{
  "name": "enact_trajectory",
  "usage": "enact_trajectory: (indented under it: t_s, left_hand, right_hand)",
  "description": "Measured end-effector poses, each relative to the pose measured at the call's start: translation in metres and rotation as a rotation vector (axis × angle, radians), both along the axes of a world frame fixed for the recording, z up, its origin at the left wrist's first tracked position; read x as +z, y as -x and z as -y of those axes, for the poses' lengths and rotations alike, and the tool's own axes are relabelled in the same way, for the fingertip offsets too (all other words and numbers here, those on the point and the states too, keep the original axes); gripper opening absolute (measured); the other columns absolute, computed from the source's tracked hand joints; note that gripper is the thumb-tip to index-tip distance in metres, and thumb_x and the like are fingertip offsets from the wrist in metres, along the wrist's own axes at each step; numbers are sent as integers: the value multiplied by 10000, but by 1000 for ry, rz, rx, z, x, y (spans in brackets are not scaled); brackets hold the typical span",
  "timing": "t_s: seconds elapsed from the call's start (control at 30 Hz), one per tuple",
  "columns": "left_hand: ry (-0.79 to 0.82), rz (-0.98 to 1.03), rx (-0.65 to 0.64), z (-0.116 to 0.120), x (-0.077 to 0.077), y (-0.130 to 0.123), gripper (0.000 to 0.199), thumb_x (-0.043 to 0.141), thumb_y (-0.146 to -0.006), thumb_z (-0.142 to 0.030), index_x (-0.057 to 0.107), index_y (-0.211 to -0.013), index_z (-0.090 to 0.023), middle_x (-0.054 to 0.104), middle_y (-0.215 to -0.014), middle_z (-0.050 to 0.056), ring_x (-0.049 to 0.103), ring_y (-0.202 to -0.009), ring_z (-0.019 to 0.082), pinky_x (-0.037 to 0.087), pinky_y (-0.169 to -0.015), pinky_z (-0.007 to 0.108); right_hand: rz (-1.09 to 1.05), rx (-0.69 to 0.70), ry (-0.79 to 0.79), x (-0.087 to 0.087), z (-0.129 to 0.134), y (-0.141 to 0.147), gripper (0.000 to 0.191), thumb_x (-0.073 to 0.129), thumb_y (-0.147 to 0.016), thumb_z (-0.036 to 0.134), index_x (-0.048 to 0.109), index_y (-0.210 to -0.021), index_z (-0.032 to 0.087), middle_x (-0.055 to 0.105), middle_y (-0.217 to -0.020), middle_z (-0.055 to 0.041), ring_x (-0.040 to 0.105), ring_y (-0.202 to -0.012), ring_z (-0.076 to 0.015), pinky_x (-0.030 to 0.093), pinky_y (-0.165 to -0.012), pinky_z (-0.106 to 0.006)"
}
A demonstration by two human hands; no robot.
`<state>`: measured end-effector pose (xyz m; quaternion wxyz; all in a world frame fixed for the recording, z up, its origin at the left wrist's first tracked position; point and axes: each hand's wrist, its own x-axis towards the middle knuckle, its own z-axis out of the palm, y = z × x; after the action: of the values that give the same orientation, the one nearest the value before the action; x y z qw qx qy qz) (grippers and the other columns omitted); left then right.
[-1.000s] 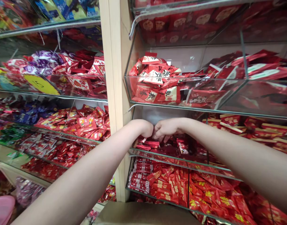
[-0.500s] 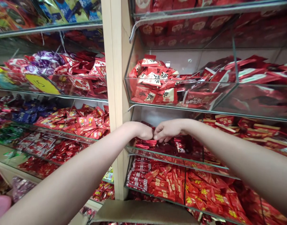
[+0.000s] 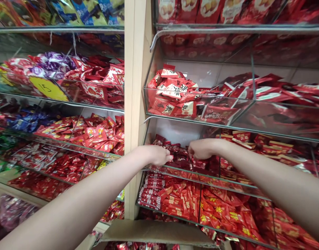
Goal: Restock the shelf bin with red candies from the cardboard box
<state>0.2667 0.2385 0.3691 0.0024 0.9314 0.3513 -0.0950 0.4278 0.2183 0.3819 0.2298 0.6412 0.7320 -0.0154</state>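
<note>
While both arms reach into the glass bin (image 3: 195, 172) just right of the wooden post (image 3: 134, 104), I see my left hand (image 3: 159, 155) lying palm-down, fingers loosely curled on the dark red candy packets (image 3: 180, 156), gripping nothing I can make out. My right hand (image 3: 201, 148) is bunched over the same heap; whether it pinches a packet I cannot tell. These foil wrappers look light, crinkly and slippery, so I'd pinch one by its crimped end.

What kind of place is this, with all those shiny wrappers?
Most likely a sweet shop selling loose candy. Glass shelves on a wall rack hold heaps of wrapped red candies, sorted by kind, and a yellow price tag sits on one shelf. Both hands, left hand and right hand, reach into dark red candies.
</note>
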Motion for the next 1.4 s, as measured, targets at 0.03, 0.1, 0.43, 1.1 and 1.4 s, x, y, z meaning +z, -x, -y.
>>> enact_trajectory:
  t_s: [0.03,0.1,0.43,1.1,1.4]
  left_hand:
    - [-3,3,-10,1,0,0,510,179,-829,-447,546,-1040,-163,595,-1056,133,555,-946,255,414,-791,362]
    - [-14,10,-26,2,-1,1,512,169,-831,-431,550,-1031,-153,595,-1053,137,555,-946,254,419,-787,360]
    - [-100,67,-41,-2,-12,3,540,135,-823,-390,596,-950,-139,627,-980,156,579,-880,281,434,-739,399]
    - [-194,112,-25,-10,-25,6,536,107,-821,-397,576,-901,-150,636,-948,138,590,-866,278,449,-707,394]
    - [-268,151,-28,-13,-33,10,535,98,-831,-406,574,-880,-166,645,-914,107,597,-839,254,441,-692,364]
  right_hand:
    - [-35,-18,36,1,2,-1,262,462,-649,134,632,-847,114,650,-795,-98,594,-687,-212,435,-566,-292]
    - [-143,-93,136,3,6,-2,233,448,-669,172,621,-815,114,640,-735,-83,585,-587,-176,439,-510,-275]
    - [-123,-42,42,-10,-11,1,456,409,-626,23,561,-1035,155,640,-933,-95,608,-719,-191,450,-596,-272]
    - [-264,292,-308,-12,-58,30,337,417,-678,145,608,-954,155,648,-919,-101,588,-766,-177,410,-611,-227]
    - [-120,270,-329,-23,-88,45,420,528,-638,413,613,-921,115,646,-883,-139,589,-716,-222,394,-536,-253]
